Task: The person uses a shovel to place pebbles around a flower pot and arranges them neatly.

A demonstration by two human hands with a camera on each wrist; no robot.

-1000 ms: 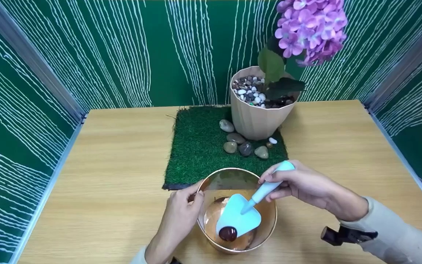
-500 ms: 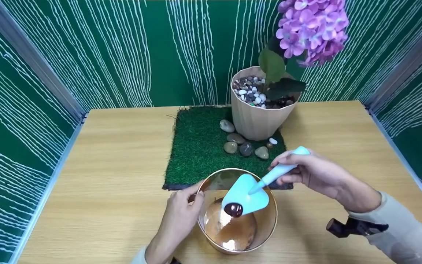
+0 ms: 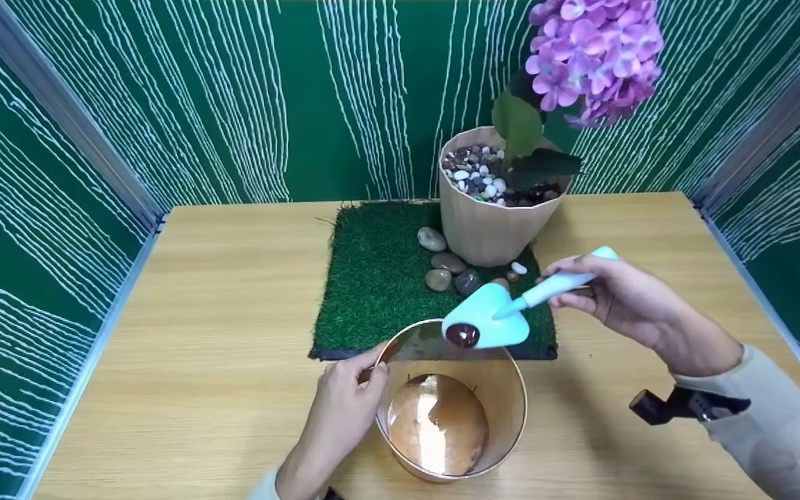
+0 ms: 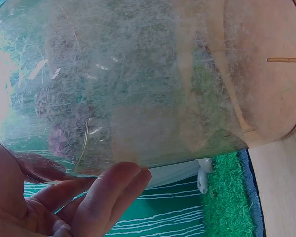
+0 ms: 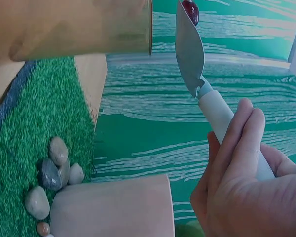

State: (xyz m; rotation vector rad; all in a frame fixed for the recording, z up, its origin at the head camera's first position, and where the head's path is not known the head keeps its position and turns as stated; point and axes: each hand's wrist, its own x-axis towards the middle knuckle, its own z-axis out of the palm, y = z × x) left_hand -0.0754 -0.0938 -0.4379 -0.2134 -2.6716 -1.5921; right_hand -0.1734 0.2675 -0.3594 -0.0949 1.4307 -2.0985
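Observation:
My right hand (image 3: 639,305) grips the handle of a small light-blue trowel (image 3: 511,321), its blade tilted over the far rim of a clear amber bucket (image 3: 513,417). A glossy dark-red round stone (image 3: 462,336) lies near the tip of the blade. In the right wrist view the trowel (image 5: 189,54) appears edge-on, with the red stone (image 5: 191,11) at its end. My left hand (image 3: 348,399) holds the bucket by its left rim, thumb inside the wall. The left wrist view shows these fingers (image 4: 106,200) against the scratched clear wall.
A beige pot (image 3: 487,232) of pebbles with a purple flower (image 3: 594,55) stands at the back of a green turf mat (image 3: 372,278). Several smooth stones (image 3: 438,280) lie before it. Green, white-streaked walls (image 3: 219,90) enclose the wooden table (image 3: 219,312).
My right hand has lifted the trowel, with the red stone on it, up and away from inside the bucket towards the far right. The left hand and the bucket have stayed put.

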